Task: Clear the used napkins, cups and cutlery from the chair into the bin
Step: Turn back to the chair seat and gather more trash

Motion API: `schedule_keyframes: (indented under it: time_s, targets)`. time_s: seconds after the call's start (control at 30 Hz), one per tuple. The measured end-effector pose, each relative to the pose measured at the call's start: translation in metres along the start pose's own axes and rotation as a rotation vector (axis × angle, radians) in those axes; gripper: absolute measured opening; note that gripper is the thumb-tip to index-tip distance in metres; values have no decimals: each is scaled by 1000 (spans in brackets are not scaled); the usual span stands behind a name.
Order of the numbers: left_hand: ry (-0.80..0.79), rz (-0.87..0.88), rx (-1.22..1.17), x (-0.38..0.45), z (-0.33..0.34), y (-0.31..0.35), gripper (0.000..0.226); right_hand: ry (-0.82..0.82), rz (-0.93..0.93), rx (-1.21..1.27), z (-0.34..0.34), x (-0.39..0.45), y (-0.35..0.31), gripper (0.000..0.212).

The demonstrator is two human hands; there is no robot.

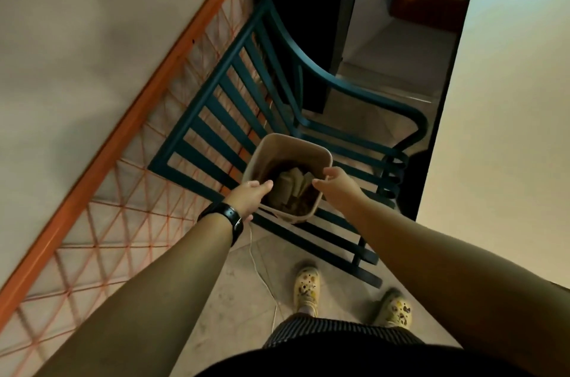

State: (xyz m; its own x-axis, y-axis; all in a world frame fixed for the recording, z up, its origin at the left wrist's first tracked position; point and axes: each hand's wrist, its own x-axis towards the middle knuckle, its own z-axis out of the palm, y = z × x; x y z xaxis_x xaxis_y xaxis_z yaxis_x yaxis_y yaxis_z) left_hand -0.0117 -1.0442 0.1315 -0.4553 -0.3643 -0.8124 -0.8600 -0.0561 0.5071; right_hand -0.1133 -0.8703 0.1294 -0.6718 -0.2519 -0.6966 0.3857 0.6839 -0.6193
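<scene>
Bin [288,157] stands on the chair [216,111] seat. Left grip [251,196] clasps its near rim; right grip [334,180] pinches the opposite rim, apparently steadying it. Napkins [293,185] lie inside, between both.

Beige bin [308,147], teal slatted chair [216,111], orange lattice railing [129,136], black watch [228,216].

No text, label, brand, number or sign can be read anywhere here. The watch [233,217] on the left wrist shows only its dark strap, its face turned away. The bin [279,145] between the 2 hands bears no marking on its plain rim or wall. The patterned shoes [307,285] below the hands carry spots and shapes too blurred to make out as letters.
</scene>
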Motion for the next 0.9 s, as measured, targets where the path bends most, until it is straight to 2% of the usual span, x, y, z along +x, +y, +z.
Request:
schedule_keyframes:
  time_s: [0.17, 0.23, 0.43, 0.57, 0.7, 0.9]
  targets:
    - [-11, 140, 42, -6, 23, 7, 21, 46, -53, -21, -6, -11, 15, 25]
    - [9, 206, 45, -10, 37, 13, 16, 65, -70, 8, -10, -19, 19, 18]
    - [-104, 378, 118, -31, 77, 39, 13, 83, -150, 142, -38, -47, 37, 17]
    - [-180, 505, 204, -54, 123, 56, 11, 121, -134, 235, -74, -69, 64, 18]
    - [-263, 557, 347, -74, 179, 68, 9, 222, -111, 320, -111, -96, 98, 13]
    - [-344, 592, 515, -119, 286, 63, 13, 409, -70, 451, -178, -149, 185, 19]
